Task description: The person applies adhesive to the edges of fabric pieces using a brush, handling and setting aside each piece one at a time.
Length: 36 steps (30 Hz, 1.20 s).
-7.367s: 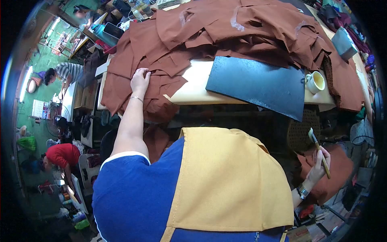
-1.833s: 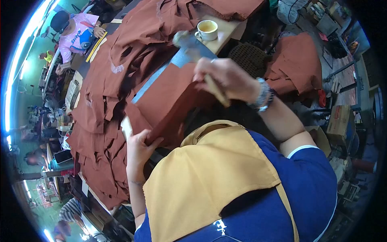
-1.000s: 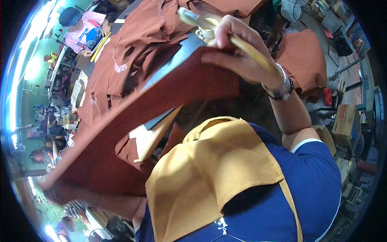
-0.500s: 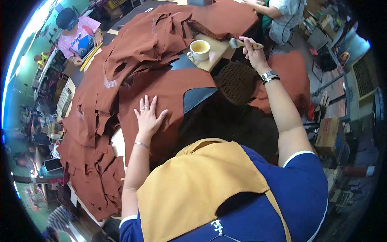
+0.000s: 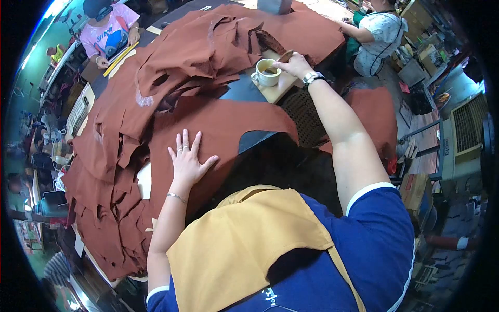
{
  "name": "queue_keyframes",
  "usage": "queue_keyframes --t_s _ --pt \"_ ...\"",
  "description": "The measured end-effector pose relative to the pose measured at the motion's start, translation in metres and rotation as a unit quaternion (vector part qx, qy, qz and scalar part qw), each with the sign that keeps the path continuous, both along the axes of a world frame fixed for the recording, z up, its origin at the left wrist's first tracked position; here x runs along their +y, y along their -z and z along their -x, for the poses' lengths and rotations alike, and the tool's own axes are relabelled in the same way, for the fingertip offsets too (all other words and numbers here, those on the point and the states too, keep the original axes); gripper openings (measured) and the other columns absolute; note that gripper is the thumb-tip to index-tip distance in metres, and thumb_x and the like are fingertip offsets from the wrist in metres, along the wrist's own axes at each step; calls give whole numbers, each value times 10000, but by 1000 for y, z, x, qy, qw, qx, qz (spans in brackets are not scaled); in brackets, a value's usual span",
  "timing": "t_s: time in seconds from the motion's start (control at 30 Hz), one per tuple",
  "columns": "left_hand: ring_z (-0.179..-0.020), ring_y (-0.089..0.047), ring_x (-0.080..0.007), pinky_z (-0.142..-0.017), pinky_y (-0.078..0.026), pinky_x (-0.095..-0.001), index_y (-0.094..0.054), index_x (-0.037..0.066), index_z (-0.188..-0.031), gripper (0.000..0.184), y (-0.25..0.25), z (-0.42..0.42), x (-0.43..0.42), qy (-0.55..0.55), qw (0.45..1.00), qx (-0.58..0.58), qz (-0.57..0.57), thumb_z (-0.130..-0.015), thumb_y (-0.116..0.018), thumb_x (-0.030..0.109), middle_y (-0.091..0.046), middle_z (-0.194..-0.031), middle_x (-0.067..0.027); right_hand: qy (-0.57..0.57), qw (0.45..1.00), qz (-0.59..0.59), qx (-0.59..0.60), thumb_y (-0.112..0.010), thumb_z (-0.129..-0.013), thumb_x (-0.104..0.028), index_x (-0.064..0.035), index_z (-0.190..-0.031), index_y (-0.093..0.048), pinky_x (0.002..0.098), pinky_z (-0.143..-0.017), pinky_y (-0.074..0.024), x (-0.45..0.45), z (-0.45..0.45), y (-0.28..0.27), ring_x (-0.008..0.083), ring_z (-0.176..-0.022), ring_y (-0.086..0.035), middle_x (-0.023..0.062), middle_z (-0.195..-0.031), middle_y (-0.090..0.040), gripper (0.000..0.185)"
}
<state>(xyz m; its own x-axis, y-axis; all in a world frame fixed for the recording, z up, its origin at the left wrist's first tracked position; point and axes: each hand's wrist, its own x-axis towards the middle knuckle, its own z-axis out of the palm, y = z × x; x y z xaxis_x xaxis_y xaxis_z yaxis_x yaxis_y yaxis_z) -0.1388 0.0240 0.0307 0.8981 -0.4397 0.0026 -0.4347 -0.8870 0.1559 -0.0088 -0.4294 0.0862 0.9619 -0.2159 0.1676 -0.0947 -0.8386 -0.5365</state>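
My left hand point(image 5: 189, 164) lies flat with fingers spread on a rust-brown sheet point(image 5: 223, 119), which looks like leather or thick cloth. In my right hand point(image 5: 297, 66) is a brush point(image 5: 285, 55), gripped by its wooden handle. Its bristle end is down inside a white cup point(image 5: 267, 79) of yellowish liquid, so the bristles are mostly hidden. The cup stands upright on a pale board point(image 5: 284, 87), its handle facing left. A large crumpled pile of the same rust-brown material point(image 5: 125, 114) lies left of and beyond my left hand.
A perforated dark stool seat point(image 5: 304, 117) is below my right forearm, with more brown material point(image 5: 371, 112) beside it. Across the table, a person in a pink shirt point(image 5: 112, 34) sits near a yellow ruler point(image 5: 121, 61). Another person in white point(image 5: 382, 34) is at the far right.
My right hand has moved left from beside the board to the cup, lowering the brush's bristles into it. My left hand stays flat on the sheet. The view has shifted slightly.
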Motion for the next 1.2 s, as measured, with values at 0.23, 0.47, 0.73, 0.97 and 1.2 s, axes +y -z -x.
queue_keyframes --t_s 0.23,0.47,0.73,0.97,1.2 --pt "-1503 -137 -408 -1117 -136 -715 -351 230 -1539 921 4 -18 -24 80 997 -4 11 -803 -581 735 -186 -1629 -187 -19 981 -134 -140 -780 -836 -317 -83 -952 -780 311 -743 -556 -2 39 -27 187 -779 -722 84 -857 -756 261" --pt "-1506 -172 -366 -1133 -144 -696 -374 235 -1528 913 6 -33 -15 49 999 -16 19 -803 -568 754 -212 -1627 -166 -92 988 9 -120 -751 -862 -295 -93 -992 -771 321 -775 -556 21 100 -22 211 -853 -729 119 -949 -750 241" --pt "-1500 -187 -375 -1133 -138 -697 -382 226 -1526 916 9 -44 -29 110 993 -23 20 -801 -576 750 -227 -1621 -173 -64 793 -579 -177 -707 -933 -292 -33 -1155 -676 326 -760 -615 58 208 -56 188 -867 -722 125 -1019 -728 342" --pt "-1514 -154 -347 -1143 -130 -684 -353 257 -1539 878 8 -43 -65 136 990 -15 26 -828 -568 726 -217 -1630 -151 24 797 -582 -163 -704 -919 -142 -47 -1082 -695 304 -733 -596 73 253 -45 156 -834 -707 54 -937 -723 189" --pt "-1511 -171 -339 -1143 -139 -679 -385 235 -1525 908 9 -40 -61 131 991 -20 30 -804 -559 758 -229 -1628 -147 5 980 -156 -124 -757 -820 -144 -72 -938 -743 281 -685 -555 117 239 -4 182 -736 -713 98 -857 -738 139"
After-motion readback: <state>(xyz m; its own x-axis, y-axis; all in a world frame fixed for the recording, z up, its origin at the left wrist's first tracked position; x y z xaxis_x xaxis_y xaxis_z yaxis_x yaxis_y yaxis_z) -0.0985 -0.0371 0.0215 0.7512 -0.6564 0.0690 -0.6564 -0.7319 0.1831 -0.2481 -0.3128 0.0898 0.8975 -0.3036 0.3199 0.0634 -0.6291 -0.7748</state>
